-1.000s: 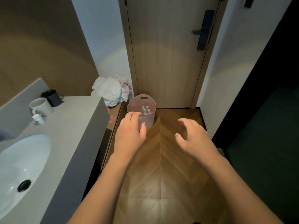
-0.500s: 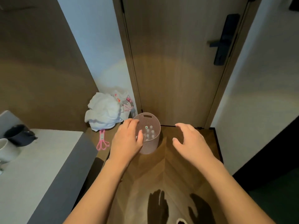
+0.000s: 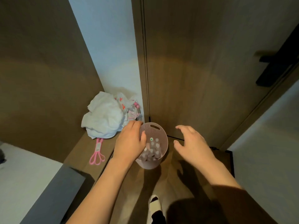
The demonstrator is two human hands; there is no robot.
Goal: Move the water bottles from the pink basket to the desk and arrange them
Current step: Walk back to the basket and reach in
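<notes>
Two open-fingered hands (image 3: 161,143) over pink basket (image 3: 163,143).

The pink basket (image 3: 155,131) looked like matt plastic with lots of little holes. The water bottles (image 3: 152,149) inside looked like clear plastic with white caps. The floor (image 3: 169,180) and the door (image 3: 202,78) looked like smooth wood. The white bundle (image 3: 103,117) looked like soft, crumpled cloth. The pink clip (image 3: 97,153) looked like smooth plastic.
</notes>
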